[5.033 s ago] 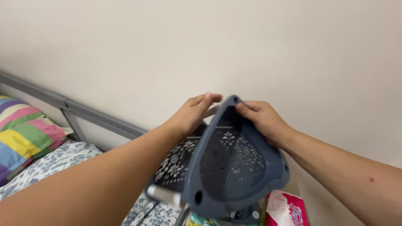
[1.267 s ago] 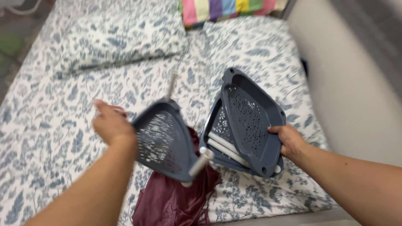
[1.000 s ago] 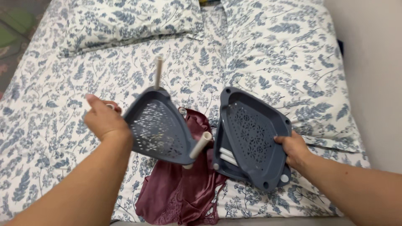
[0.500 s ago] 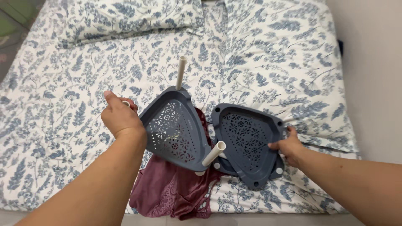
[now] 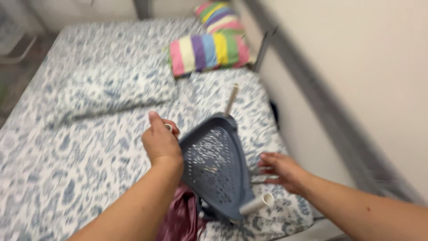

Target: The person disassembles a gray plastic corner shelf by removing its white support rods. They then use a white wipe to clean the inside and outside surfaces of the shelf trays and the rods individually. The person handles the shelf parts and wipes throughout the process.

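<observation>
Left hand grips the grey perforated shelf tray by a white peg, holding it tilted above the bed. Right hand has let go of the second tray and now hovers with fingers spread, empty. The view has swung up toward the striped pillow.

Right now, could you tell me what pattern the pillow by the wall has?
Bright multicoloured stripes on the pillow, seen in the head view.

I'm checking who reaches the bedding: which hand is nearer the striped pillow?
Left. The left hand is raised over the bed, below the striped pillow, gripping the grey shelf. The right hand hovers open lower down, by the wall side.
</observation>
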